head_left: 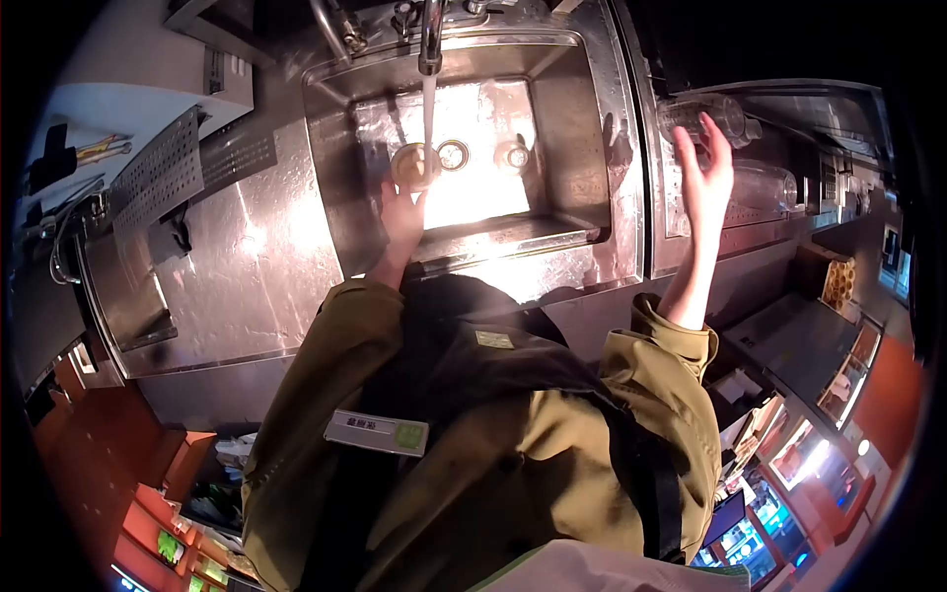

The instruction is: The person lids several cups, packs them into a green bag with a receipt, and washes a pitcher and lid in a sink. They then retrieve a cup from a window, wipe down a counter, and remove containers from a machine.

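In the sink, my left hand grips a small round cup, its mouth facing up. A stream of water from the faucet runs down at the cup. Out to the right, my right hand is raised over the side counter with thumb and fingers apart. Its fingertips overlap a clear jar lying on its side in this view. Below that jar lies a second clear container, near the right wrist.
Two round drain fittings, one a drain, sit in the sink floor. Left of the basin runs a wet steel counter, with a perforated metal panel beyond it. Another faucet pipe rises behind the sink.
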### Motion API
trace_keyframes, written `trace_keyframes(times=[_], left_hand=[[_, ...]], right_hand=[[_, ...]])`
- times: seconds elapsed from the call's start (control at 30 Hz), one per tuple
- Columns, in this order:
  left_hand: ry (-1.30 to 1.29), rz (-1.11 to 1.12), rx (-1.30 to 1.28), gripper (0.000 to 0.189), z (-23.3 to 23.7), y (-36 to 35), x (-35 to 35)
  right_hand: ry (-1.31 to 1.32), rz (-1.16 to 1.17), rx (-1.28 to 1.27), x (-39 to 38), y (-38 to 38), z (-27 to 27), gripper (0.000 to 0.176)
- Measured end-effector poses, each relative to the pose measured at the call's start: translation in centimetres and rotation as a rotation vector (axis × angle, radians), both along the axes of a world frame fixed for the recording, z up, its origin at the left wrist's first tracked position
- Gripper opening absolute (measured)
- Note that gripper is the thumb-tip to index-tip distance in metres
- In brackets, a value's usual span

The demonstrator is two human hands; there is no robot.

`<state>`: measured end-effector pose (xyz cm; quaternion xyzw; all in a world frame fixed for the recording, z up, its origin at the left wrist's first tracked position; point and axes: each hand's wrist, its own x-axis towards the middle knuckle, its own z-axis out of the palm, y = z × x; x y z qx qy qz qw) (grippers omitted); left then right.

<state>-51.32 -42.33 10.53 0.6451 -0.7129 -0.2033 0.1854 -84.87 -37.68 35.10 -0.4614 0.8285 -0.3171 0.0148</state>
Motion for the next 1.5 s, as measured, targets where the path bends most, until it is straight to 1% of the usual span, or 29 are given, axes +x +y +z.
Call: trace_keyframes(times=[0.03, 0.13, 0.23, 0.43, 0.5, 0.57, 0.63, 0.67, 0.7, 0.73, 0.77, 0.8, 0.83, 0.87, 0.93, 0.97, 1.0, 1.03, 1.07, 1.1, 1.13, 1.17, 1.2, 1.23, 1.3, 1.33, 1.37, 1.43, 1.5], left_hand=[[-0.066, 0.03, 0.008, 0.041, 0.1, 0.1, -0.2], [-0.038, 0.051, 0.104, 0.054, 0.4, -0.1, -0.7], [0.036, 0.046, 0.059, 0.063, -0.5, -0.1, -0.8], [0.209, 0.139, 0.002, 0.054, 0.3, 0.2, -2.0], [0.269, 0.411, 0.062, 0.054, 1.4, 0.5, -3.4], [0.202, 0.528, 0.058, 0.054, 2.2, 1.0, -4.1], [0.338, 0.693, -0.019, 0.044, 4.2, 2.3, -5.5], [0.287, 0.663, -0.195, 0.031, 4.6, 2.9, -5.9], [0.269, 0.533, -0.397, 0.021, 6.2, 4.0, -7.1], [0.32, 0.43, -0.564, 0.019, 7.6, 5.5, -8.8], [0.601, 0.335, -0.595, 0.015, 9.0, 7.3, -11.3], [0.581, 0.314, -0.453, 0.013, 13.0, 10.9, -15.5], [0.684, 0.198, -0.406, 0.01, 16.8, 15.2, -20.9], [0.662, -0.052, -0.319, 0.009, 16.2, 17.3, -23.9], [0.564, -0.506, -0.337, 0.01, 16.0, 24.8, -34.3], [0.542, -0.734, -0.325, 0.011, 16.1, 28.6, -39.5], [0.601, -1.035, 0.113, 0.012, 17.6, 31.8, -44.6], [0.474, -1.389, 0.255, 0.014, 19.2, 35.2, -49.9], [0.204, -1.593, 0.405, 0.02, 19.1, 38.3, -54.5], [0.017, -1.711, 0.548, 0.038, 20.2, 41.0, -58.3], [0.066, -1.881, 0.474, 0.056, 19.0, 42.8, -61.9], [-0.144, -1.951, 0.532, 0.064, 18.1, 44.3, -65.8], [-0.218, -1.964, 0.538, 0.065, 18.1, 45.5, -70.0], [-0.294, -1.976, 0.555, 0.065, 17.9, 46.8, -73.9], [-0.219, -2.078, 0.401, 0.065, 12.8, 48.9, -82.9], [-0.352, -2.062, 0.42, 0.067, 13.7, 50.7, -87.9], [-0.454, -2.039, 0.219, 0.069, 15.8, 52.9, -91.9], [-0.244, -2.102, -0.049, 0.07, 17.9, 56.7, -100.7], [0.009, -2.195, 0.11, 0.071, 20.8, 60.6, -109.9]], right_hand=[[-0.002, 0.032, 0.007, 0.4, 0.0, -0.3, 0.05], [-0.006, 0.067, 0.036, 0.4, 1.1, -1.1, 0.05], [-0.12, 0.048, 0.049, 0.0, 3.7, -0.6, 0.049], [-0.36, -0.06, -0.108, -3.2, 13.4, 0.2, 0.044], [-0.396, -0.117, -0.114, -5.7, 18.1, 0.2, 0.045], [-0.42, -0.171, -0.178, -8.2, 22.9, 0.1, 0.044], [-0.457, -0.238, -0.239, -11.0, 28.3, -0.5, 0.043], [-0.453, -0.27, -0.276, -12.4, 31.0, -0.8, 0.043], [-0.434, -0.348, -0.27, -13.7, 33.9, -1.2, 0.043], [-0.451, -0.391, -0.281, -14.9, 37.0, -1.7, 0.043], [-0.446, -0.442, -0.3, -16.5, 40.2, -1.7, 0.043], [-0.358, -0.448, -0.228, -18.1, 44.0, -1.9, 0.043], [-0.24, -0.485, -0.178, -20.0, 47.8, -2.5, 0.042], [-0.392, -0.554, -0.17, -21.9, 51.7, -3.4, 0.042], [-0.507, -0.604, -0.158, -24.5, 56.8, -4.3, 0.042], [-0.552, -0.53, -0.119, -25.7, 57.5, -2.5, 0.042], [-0.664, -0.493, -0.016, -27.5, 58.5, -1.3, 0.041], [-0.728, -0.347, -0.102, -29.9, 59.8, -2.0, 0.039], [-0.827, -0.254, -0.005, -32.7, 60.7, -1.2, 0.039], [-0.861, -0.171, -0.115, -35.5, 62.1, -2.3, 0.04], [-1.043, -0.163, -0.206, -38.9, 63.6, -3.2, 0.04], [-1.219, -0.141, -0.309, -42.6, 65.2, -4.4, 0.041], [-1.348, -0.174, -0.425, -46.2, 67.1, -6.2, 0.042], [-1.482, -0.224, -0.693, -49.6, 69.7, -10.3, 0.041], [-1.484, -0.76, -1.208, -54.7, 75.6, -21.5, 0.035], [-1.385, -1.014, -1.19, -56.2, 79.1, -26.3, 0.034], [-1.318, -1.264, -0.992, -56.8, 82.9, -29.9, 0.033], [-1.329, -1.545, -0.524, -55.9, 90.8, -34.0, 0.03], [-1.395, -1.68, -0.28, -56.8, 97.2, -33.8, 0.028]])
